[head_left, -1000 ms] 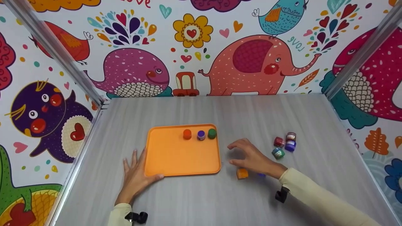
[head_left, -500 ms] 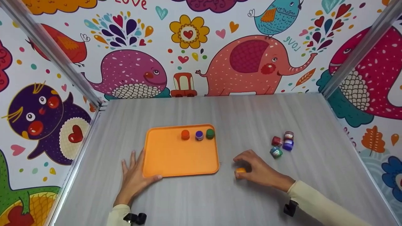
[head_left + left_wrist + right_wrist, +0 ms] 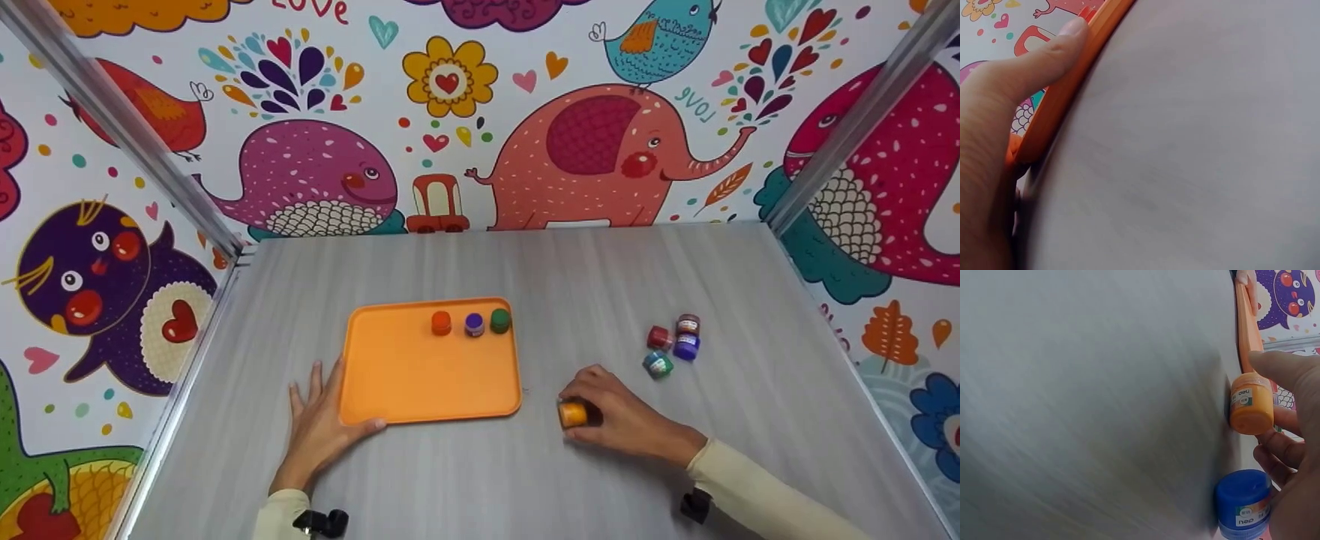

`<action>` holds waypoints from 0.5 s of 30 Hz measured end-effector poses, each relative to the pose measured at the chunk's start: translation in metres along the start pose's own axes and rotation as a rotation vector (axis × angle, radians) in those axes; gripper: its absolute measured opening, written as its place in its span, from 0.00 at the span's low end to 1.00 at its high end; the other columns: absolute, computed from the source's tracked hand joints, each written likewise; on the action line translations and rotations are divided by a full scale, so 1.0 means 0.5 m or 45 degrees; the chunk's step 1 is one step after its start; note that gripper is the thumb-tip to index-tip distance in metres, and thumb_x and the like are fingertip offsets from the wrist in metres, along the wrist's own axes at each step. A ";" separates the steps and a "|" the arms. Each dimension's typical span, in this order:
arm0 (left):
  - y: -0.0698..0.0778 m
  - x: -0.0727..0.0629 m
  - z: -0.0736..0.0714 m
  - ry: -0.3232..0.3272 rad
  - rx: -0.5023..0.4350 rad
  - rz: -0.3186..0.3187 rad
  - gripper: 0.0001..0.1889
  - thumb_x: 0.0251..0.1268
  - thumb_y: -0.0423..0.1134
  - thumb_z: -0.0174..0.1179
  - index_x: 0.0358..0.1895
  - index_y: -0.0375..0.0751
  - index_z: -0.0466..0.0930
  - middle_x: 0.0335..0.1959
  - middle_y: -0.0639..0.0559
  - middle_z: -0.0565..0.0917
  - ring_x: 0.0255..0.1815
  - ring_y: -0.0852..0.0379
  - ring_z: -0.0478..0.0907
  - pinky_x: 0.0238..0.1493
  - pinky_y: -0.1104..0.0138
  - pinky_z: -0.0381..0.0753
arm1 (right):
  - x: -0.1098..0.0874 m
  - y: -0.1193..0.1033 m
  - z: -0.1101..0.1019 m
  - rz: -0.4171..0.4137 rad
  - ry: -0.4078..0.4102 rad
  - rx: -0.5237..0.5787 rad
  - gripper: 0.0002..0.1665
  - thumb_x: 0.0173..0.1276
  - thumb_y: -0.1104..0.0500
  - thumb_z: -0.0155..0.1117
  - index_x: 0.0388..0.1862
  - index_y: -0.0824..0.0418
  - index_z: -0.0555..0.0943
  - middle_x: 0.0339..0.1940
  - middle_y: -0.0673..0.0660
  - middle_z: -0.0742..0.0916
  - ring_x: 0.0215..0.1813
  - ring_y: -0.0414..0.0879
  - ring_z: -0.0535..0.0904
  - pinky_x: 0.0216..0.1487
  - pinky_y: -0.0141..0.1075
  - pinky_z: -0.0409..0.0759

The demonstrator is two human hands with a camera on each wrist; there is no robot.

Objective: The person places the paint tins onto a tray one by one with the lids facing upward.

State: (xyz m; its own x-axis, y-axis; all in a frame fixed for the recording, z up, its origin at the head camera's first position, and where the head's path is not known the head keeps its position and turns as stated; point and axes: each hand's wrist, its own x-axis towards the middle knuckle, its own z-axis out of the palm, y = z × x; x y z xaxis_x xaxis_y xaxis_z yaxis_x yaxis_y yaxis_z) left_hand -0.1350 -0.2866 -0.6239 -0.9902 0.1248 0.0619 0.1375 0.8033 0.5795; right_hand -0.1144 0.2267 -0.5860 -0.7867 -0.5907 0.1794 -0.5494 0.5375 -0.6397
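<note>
An orange paint jar with a white label sits between the thumb and curled fingers of my right hand, right of the tray. In the right wrist view, a blue paint jar stands close by, under the same hand; in the head view the hand hides it. My left hand rests at the near left corner of the orange tray, thumb along the front rim and the other fingers spread straight by the left side. On the tray's far right stand a red-orange jar, a purple jar and a green jar.
Farther right on the grey table, several jars lie grouped: a dark red jar, a brown jar, a violet-blue jar and a green jar. Walls with printed animals enclose the back and sides.
My right hand has moved down from above the orange jar and taken it between thumb and fingers. The jar now shows its side more. The left hand has stayed at the tray.
</note>
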 end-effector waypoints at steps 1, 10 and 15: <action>0.000 0.000 -0.001 -0.001 0.002 -0.001 0.72 0.50 0.70 0.80 0.91 0.37 0.50 0.89 0.29 0.55 0.91 0.26 0.37 0.83 0.31 0.19 | 0.000 0.000 0.000 0.007 -0.004 -0.004 0.26 0.65 0.53 0.88 0.59 0.57 0.88 0.53 0.44 0.87 0.58 0.43 0.75 0.59 0.38 0.83; -0.001 0.003 -0.001 -0.017 0.004 -0.002 0.72 0.50 0.71 0.80 0.91 0.38 0.49 0.89 0.30 0.53 0.91 0.26 0.36 0.83 0.31 0.20 | 0.003 -0.004 -0.003 0.041 -0.015 -0.082 0.19 0.66 0.55 0.87 0.53 0.54 0.89 0.48 0.43 0.86 0.55 0.41 0.75 0.56 0.36 0.84; -0.001 -0.001 -0.002 -0.001 -0.004 0.002 0.72 0.50 0.71 0.80 0.91 0.38 0.50 0.89 0.31 0.54 0.91 0.27 0.37 0.83 0.31 0.20 | 0.007 -0.008 -0.005 0.114 -0.052 -0.054 0.18 0.69 0.53 0.85 0.54 0.52 0.89 0.48 0.41 0.85 0.55 0.41 0.75 0.57 0.36 0.84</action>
State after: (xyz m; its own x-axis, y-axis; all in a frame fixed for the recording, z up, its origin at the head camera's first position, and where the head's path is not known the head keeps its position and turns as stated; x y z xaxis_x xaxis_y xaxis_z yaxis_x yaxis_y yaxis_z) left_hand -0.1346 -0.2875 -0.6234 -0.9900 0.1265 0.0625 0.1391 0.8013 0.5818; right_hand -0.1155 0.2237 -0.5810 -0.8213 -0.5631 0.0917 -0.4897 0.6134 -0.6196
